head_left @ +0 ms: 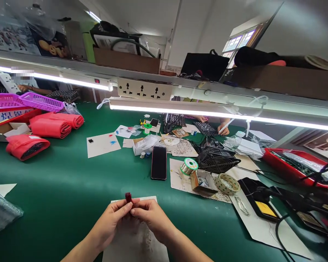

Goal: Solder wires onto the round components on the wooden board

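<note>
My left hand point(117, 215) and my right hand point(151, 217) meet at the front middle of the bench, fingertips pinched together. Between them they grip a small dark red bundle point(128, 197), whose top end stands up above the fingers. It looks like a bunch of thin wires or leads, too small to name surely; its lower part is hidden by my fingers. Under both hands lies a sheet of pale card point(136, 247) with brown specks. Beyond them, a black phone point(159, 163) rests on the green mat point(98, 185).
Right of the phone are a solder spool point(189, 166), a small box point(203, 182), a tape roll point(227, 183) and a black fan point(218, 160). A soldering stand with yellow sponge point(266, 209) sits farther right. Red rolls point(54, 125) lie left. A low lamp point(180, 110) spans the bench; co-workers' hands show behind.
</note>
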`<state>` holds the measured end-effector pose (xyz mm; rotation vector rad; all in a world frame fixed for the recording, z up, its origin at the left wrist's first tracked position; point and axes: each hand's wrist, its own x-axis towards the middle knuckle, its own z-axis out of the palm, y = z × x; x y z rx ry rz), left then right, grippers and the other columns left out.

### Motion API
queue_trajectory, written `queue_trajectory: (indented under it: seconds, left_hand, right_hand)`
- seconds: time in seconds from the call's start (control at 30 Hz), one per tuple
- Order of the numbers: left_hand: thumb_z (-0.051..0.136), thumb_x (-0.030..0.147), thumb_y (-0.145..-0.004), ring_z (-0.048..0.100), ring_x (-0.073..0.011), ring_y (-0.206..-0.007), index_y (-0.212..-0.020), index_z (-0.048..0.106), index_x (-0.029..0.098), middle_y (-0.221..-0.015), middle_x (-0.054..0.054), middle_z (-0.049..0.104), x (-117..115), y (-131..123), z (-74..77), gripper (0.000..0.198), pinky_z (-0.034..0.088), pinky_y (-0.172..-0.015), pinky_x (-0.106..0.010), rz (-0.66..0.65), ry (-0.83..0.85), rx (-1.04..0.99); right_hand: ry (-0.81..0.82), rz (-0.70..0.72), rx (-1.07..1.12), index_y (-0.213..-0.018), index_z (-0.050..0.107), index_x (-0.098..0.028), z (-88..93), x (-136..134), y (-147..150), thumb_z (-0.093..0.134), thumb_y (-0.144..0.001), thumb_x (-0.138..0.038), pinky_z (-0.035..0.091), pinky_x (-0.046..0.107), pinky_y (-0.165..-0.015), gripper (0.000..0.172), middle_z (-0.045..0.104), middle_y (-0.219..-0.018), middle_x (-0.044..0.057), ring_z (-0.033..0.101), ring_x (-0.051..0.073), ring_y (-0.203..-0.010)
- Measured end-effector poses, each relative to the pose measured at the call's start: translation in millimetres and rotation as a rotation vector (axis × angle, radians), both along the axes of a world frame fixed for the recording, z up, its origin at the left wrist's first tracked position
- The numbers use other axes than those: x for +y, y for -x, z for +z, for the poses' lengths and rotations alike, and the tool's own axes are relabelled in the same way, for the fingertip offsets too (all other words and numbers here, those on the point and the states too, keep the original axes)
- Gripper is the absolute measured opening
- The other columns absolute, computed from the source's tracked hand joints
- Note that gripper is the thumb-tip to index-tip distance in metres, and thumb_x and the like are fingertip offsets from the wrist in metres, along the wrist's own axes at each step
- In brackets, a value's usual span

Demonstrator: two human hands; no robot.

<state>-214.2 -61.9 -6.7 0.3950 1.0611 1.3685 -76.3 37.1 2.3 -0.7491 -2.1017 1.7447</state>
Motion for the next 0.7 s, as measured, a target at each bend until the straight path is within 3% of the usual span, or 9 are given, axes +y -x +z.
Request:
queue_trajectory:
  seconds: [0.17, 0.23, 0.33, 0.47, 0.7]
  left_hand:
    - [0.085, 0.05, -0.075, 0.071, -0.0209, -0.101, -0.102, 0.078, 0.018, -0.1, -0.008, 0.079, 1, 9, -1.2, 0.043, 0.048, -0.105, -0.036, 0.088, 0.004, -0.042]
    - [0.084, 0.05, -0.076, 0.07, -0.0185, -0.093, -0.103, 0.078, 0.018, -0.094, -0.006, 0.078, 1, 8, -0.9, 0.042, 0.049, -0.101, -0.035, 0.079, 0.002, -0.057]
    - [0.083, 0.048, -0.077, 0.065, -0.0144, -0.083, -0.087, 0.077, 0.016, -0.083, -0.004, 0.074, 1, 3, 0.3, 0.034, 0.051, -0.089, -0.028, 0.049, -0.024, -0.05]
    - [0.081, 0.047, -0.079, 0.063, -0.0141, -0.081, -0.088, 0.078, 0.016, -0.083, -0.004, 0.074, 0, -2, -0.8, 0.032, 0.05, -0.083, -0.026, 0.02, -0.017, -0.006]
    - [0.079, 0.044, -0.073, 0.065, -0.0248, -0.11, -0.105, 0.08, 0.024, -0.105, -0.004, 0.078, -4, -1, -0.3, 0.037, 0.044, -0.105, -0.037, -0.022, 0.018, 0.113]
  right_hand:
    - [-0.311, -0.216, 0.046, -0.093, 0.075, -0.018, -4.9, 1, -10, 0.065, -0.089, -0.022, 0.051, 0.036, -0.079, 0.012, 0.068, -0.092, 0.009, 0.064, 0.023, -0.086]
    - [-0.541, -0.198, 0.096, -0.096, 0.074, -0.021, -7.2, 2, -10, 0.06, -0.093, -0.016, 0.05, 0.035, -0.079, 0.015, 0.067, -0.092, 0.007, 0.063, 0.022, -0.087]
    - [-0.818, -0.148, 0.131, -0.1, 0.074, -0.023, -11.9, 0, -4, 0.06, -0.093, -0.011, 0.049, 0.032, -0.072, 0.02, 0.068, -0.089, 0.005, 0.063, 0.02, -0.081]
    - [-0.866, -0.147, 0.097, -0.094, 0.073, -0.022, -18.2, -3, 2, 0.063, -0.09, -0.009, 0.044, 0.032, -0.069, 0.017, 0.069, -0.086, 0.004, 0.062, 0.02, -0.077]
    - [-0.907, -0.125, 0.071, -0.086, 0.071, -0.021, -24.5, -1, 1, 0.065, -0.087, -0.006, 0.038, 0.031, -0.069, 0.016, 0.068, -0.082, 0.002, 0.059, 0.018, -0.074]
